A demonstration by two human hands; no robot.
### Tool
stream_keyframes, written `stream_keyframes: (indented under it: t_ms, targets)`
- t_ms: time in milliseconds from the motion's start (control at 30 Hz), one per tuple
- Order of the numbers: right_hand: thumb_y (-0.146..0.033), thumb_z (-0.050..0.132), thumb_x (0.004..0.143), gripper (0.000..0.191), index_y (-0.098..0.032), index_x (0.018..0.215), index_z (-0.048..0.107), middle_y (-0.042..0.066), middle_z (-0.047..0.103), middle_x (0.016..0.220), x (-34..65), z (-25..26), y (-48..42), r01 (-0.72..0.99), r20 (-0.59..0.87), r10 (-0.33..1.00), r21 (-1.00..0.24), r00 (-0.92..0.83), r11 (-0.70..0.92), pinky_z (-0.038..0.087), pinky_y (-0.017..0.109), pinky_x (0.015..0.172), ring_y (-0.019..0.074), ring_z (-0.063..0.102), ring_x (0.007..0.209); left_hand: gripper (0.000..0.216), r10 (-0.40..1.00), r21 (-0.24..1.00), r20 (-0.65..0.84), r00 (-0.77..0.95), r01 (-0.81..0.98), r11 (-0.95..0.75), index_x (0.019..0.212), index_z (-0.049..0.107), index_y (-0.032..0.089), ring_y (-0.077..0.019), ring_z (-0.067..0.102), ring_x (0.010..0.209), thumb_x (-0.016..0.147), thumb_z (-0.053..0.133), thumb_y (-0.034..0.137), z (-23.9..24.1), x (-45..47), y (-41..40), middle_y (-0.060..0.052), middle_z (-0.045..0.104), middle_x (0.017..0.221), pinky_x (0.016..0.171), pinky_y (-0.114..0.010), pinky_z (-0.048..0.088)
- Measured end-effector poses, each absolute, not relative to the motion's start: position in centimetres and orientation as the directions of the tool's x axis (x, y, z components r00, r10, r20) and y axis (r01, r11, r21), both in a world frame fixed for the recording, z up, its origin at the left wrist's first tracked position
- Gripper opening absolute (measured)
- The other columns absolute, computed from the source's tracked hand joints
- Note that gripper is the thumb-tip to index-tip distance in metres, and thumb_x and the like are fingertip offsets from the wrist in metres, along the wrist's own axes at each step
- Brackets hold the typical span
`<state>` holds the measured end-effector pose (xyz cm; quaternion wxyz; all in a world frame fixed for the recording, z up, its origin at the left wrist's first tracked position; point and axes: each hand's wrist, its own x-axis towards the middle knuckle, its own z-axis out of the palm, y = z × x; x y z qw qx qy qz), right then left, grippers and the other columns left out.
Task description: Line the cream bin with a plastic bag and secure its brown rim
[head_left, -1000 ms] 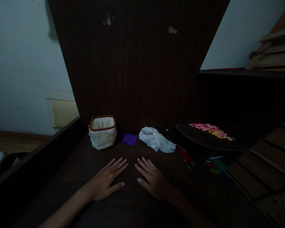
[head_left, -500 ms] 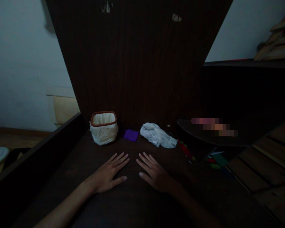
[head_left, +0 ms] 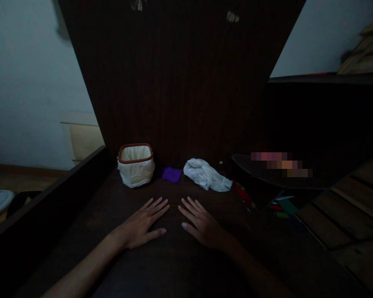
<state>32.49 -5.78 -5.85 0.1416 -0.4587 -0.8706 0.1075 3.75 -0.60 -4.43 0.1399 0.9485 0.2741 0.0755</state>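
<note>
My left hand (head_left: 144, 223) lies palm down on the dark wooden surface (head_left: 143, 273), fingers spread and holding nothing. Beside it, my right hand (head_left: 202, 223) rests flat in the same way, a small gap between the two. Beyond the left hand stands a small bin (head_left: 136, 167) with a brown rim and a whitish liner bag folded over its outside. A folded purple cloth (head_left: 171, 174) is to the right of the bin. Past my right hand lies a crumpled white plastic bag (head_left: 207, 176). Neither hand touches these things.
A tall dark panel (head_left: 174, 82) rises behind the objects. At the left runs a raised dark edge board (head_left: 65, 182). A dark corner shelf (head_left: 267, 180), with a pixelated patch on it, stands at the right above red and green items (head_left: 286, 207). Wooden slats (head_left: 357, 198) lie farther right.
The view has shifted very slightly, so everything sits a little higher in the picture. Both hands keep their place on the surface.
</note>
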Motion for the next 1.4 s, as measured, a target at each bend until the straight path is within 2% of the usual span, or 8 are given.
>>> stream_keyframes:
  t_ms: [333,500,767,933,1233,1400]
  targets:
    - [-0.036,0.049,0.104,0.056,-0.02,0.156,0.04,0.014,0.031,0.165,32.6,-6.2,-5.9,0.761,0.193,0.817,-0.298,-0.543,0.576,0.026,0.061,0.124,0.0309,0.023,0.156,0.072,0.56,0.316,0.017,0.829,0.527,-0.789,0.163,0.016,0.03,-0.0309,0.019,0.157,0.103,0.042,0.059,-4.1,3.9,-0.8,-0.008,0.022,0.168,0.127,-0.058,0.019]
    - [-0.04,0.052,0.103,0.06,-0.019,0.157,0.039,0.014,0.03,0.166,32.6,-5.9,-5.9,0.762,0.163,0.819,-0.302,-0.551,0.573,0.024,0.061,0.124,0.0313,0.021,0.156,0.072,0.543,0.319,0.053,0.838,0.502,-0.804,0.163,0.015,0.031,-0.031,0.021,0.156,0.103,0.044,0.059,-4.4,3.8,-0.7,-0.008,0.023,0.168,0.127,-0.057,0.019]
    - [-0.043,0.047,0.104,0.061,-0.015,0.158,0.037,0.015,0.025,0.167,32.5,-5.3,-5.9,0.774,0.082,0.829,-0.319,-0.553,0.548,0.02,0.061,0.125,0.0314,0.017,0.157,0.072,0.553,0.316,0.026,0.833,0.518,-0.795,0.163,0.016,0.03,-0.0306,0.019,0.157,0.103,0.042,0.059,-4.3,3.9,-0.8,-0.008,0.021,0.169,0.127,-0.056,0.018]
    - [-0.045,0.047,0.104,0.061,-0.019,0.158,0.036,0.014,0.024,0.168,32.5,-5.1,-5.9,0.772,0.07,0.832,-0.336,-0.55,0.539,0.019,0.06,0.126,0.0299,0.016,0.158,0.071,0.541,0.303,0.026,0.841,0.509,-0.806,0.163,0.015,0.03,-0.0302,0.018,0.157,0.104,0.041,0.058,-4.3,3.8,-0.7,-0.009,0.02,0.169,0.127,-0.056,0.016]
    - [-0.049,0.046,0.104,0.065,-0.015,0.159,0.035,0.015,0.019,0.169,32.0,-4.6,-5.8,0.804,-0.003,0.844,-0.308,-0.536,0.509,0.015,0.059,0.127,0.0327,0.013,0.158,0.072,0.552,0.294,-0.003,0.834,0.528,-0.797,0.163,0.019,0.025,-0.0317,0.017,0.157,0.104,0.039,0.061,-4.3,3.9,-0.5,-0.012,0.022,0.169,0.127,-0.057,0.015]
    - [-0.053,0.041,0.105,0.066,-0.018,0.16,0.034,0.013,0.02,0.17,32.1,-4.8,-5.7,0.801,0.006,0.844,-0.311,-0.536,0.511,0.013,0.057,0.128,0.0302,0.013,0.159,0.073,0.565,0.303,-0.016,0.825,0.543,-0.784,0.163,0.021,0.025,-0.0312,0.018,0.157,0.103,0.039,0.063,-4.3,4.0,-0.4,-0.011,0.023,0.168,0.128,-0.056,0.015]
